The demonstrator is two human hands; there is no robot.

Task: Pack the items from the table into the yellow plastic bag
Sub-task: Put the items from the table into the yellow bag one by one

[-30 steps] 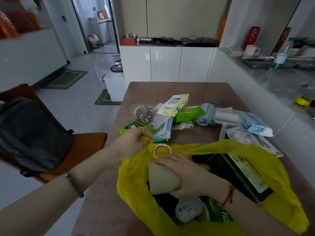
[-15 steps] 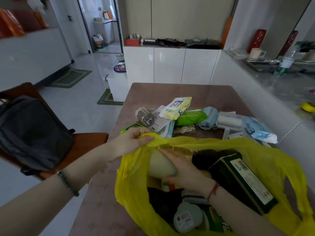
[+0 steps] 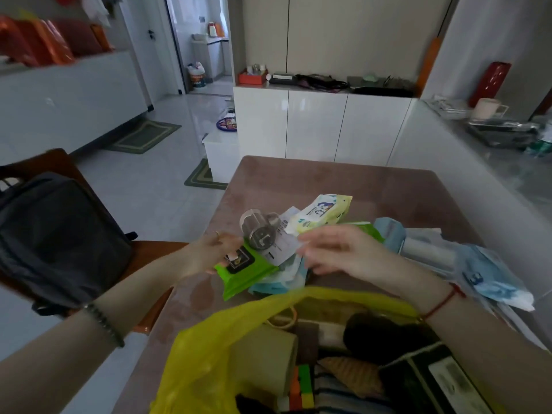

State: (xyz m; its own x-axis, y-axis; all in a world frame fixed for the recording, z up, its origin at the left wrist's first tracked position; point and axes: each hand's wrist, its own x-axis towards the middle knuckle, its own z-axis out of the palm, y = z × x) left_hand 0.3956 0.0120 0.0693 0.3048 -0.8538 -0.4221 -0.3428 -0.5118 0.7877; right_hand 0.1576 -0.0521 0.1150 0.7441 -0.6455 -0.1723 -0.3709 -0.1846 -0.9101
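Note:
The yellow plastic bag [image 3: 209,354] lies open at the near edge of the brown table [image 3: 328,180]. Inside it are a beige cup [image 3: 268,354], a black box [image 3: 433,380] and other items. Beyond the bag, my left hand [image 3: 209,253] grips the left end of a green wipes pack [image 3: 248,273]. My right hand [image 3: 343,252] hovers with fingers spread over the pile, holding nothing. The pile holds a clear round container [image 3: 260,231], a pale yellow wipes pack [image 3: 322,210], paper slips and blue packets [image 3: 490,276].
A dark backpack [image 3: 59,234] rests on a wooden chair left of the table. A white half wall [image 3: 448,189] runs along the table's right side. White cabinets [image 3: 316,124] stand behind the far edge.
Both hands have left the bag: the right let go of the beige cup, now inside, and the left released the rim. They moved forward to the pile, the left taking the green pack.

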